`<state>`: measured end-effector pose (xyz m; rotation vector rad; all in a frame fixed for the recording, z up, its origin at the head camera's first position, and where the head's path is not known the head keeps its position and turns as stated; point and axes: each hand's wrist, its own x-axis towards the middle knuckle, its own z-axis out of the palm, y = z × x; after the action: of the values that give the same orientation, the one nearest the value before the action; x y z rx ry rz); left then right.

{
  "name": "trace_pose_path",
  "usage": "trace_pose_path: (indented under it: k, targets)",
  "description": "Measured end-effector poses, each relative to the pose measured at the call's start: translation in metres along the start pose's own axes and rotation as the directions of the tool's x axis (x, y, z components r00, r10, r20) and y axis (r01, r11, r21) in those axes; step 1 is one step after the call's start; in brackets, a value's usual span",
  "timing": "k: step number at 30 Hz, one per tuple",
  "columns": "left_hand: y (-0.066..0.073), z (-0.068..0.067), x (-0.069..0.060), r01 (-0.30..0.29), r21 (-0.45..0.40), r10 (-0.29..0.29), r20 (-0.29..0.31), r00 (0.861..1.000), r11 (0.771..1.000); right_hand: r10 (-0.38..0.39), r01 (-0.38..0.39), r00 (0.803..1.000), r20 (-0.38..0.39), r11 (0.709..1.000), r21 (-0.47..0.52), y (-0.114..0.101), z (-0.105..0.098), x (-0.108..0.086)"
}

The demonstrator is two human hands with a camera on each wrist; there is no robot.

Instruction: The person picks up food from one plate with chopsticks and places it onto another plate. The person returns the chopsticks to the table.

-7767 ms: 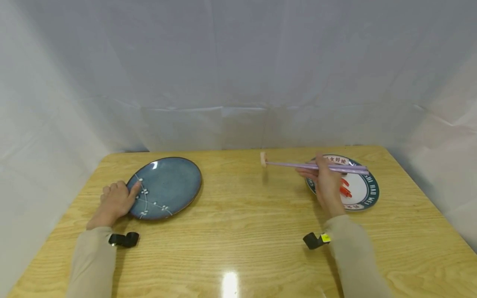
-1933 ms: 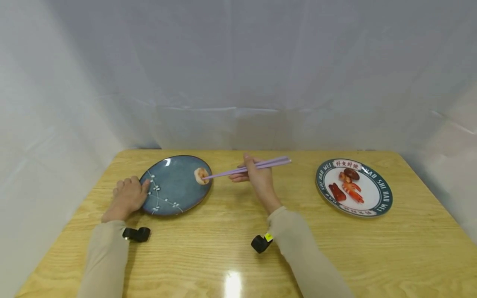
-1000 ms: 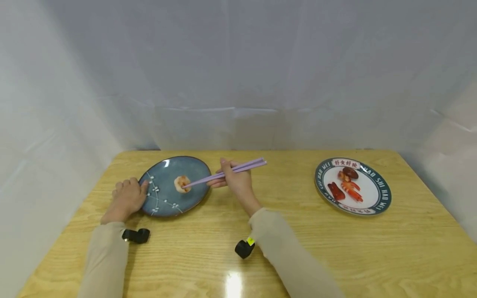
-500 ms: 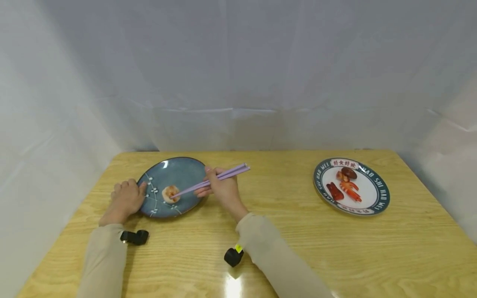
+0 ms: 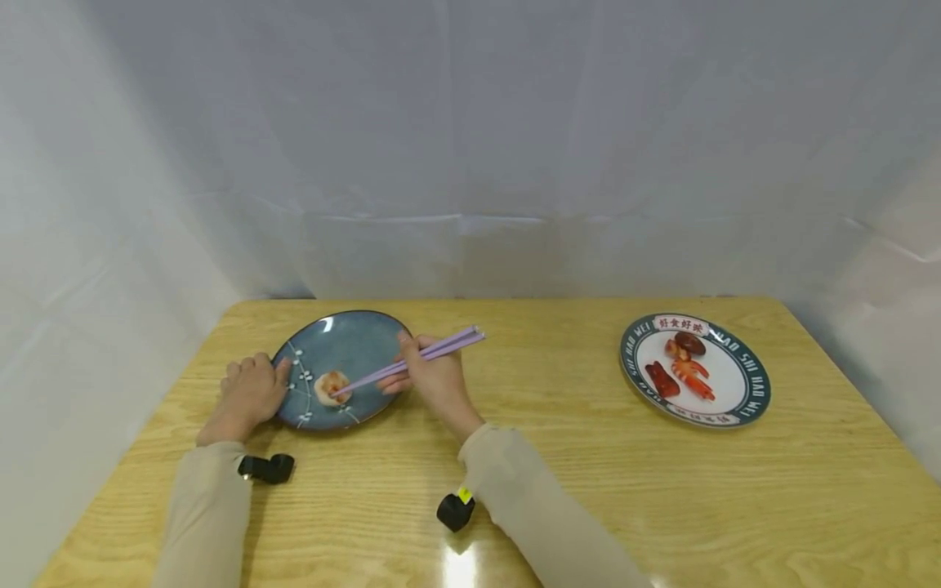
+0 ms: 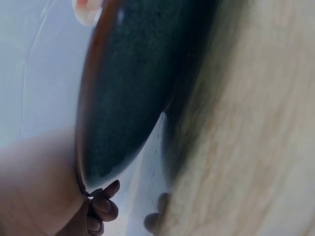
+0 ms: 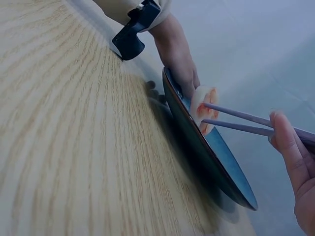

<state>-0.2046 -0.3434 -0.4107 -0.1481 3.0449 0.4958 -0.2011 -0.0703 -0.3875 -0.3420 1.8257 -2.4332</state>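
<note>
My right hand [image 5: 437,371] holds a pair of lilac chopsticks [image 5: 434,349] over the blue oval plate [image 5: 360,339]. Their tips touch a round, pale food piece [image 5: 334,389] with orange-brown markings, over the left part of the plate. In the right wrist view, the two tips stand slightly apart against the patterned face of the food piece [image 7: 202,110]; whether it rests on the plate cannot be told. My left hand [image 5: 250,392] grips the plate's left edge, thumb on the rim. Its fingertips [image 6: 106,209] show below that edge in the left wrist view.
At the right of the wooden table [image 5: 559,457] stands a white plate with a green lettered rim [image 5: 757,380]. It bears a brown mushroom [image 5: 689,343], a red shrimp [image 5: 693,379] and a dark red piece [image 5: 662,380]. Pale sheeting [image 5: 492,163] hangs behind.
Since the oldest frame, the right hand has carried the pale food piece leftward by chopsticks from near the white plate to the blue plate. The last half second shows only slight leftward movement. Left hand stays.
</note>
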Motion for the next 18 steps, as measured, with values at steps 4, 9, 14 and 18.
trace_pose_path:
  k: [4,9,14,18]
  targets:
    - [0.0009,0.0003,-0.001,-0.004,-0.006,0.004,-0.011,1.0,1.0,-0.01,0.01,1.0,0.008,1.0,-0.001,0.002,0.0011,-0.0013]
    - [0.0007,0.0003,-0.0013,0.0,-0.006,0.0,-0.002,1.0,1.0,-0.016,0.017,1.0,0.012,1.0,-0.007,0.0033,0.0035,-0.002]
    - [0.0008,0.0003,-0.001,0.002,-0.008,-0.002,0.006,1.0,1.0,0.001,0.0,1.0,0.015,0.999,-0.05,0.0019,0.0054,-0.0028]
    - [0.0011,-0.0002,-0.0009,-0.006,-0.006,0.006,0.002,1.0,1.0,-0.007,0.008,1.0,0.02,0.996,-0.088,-0.0006,0.0067,-0.0036]
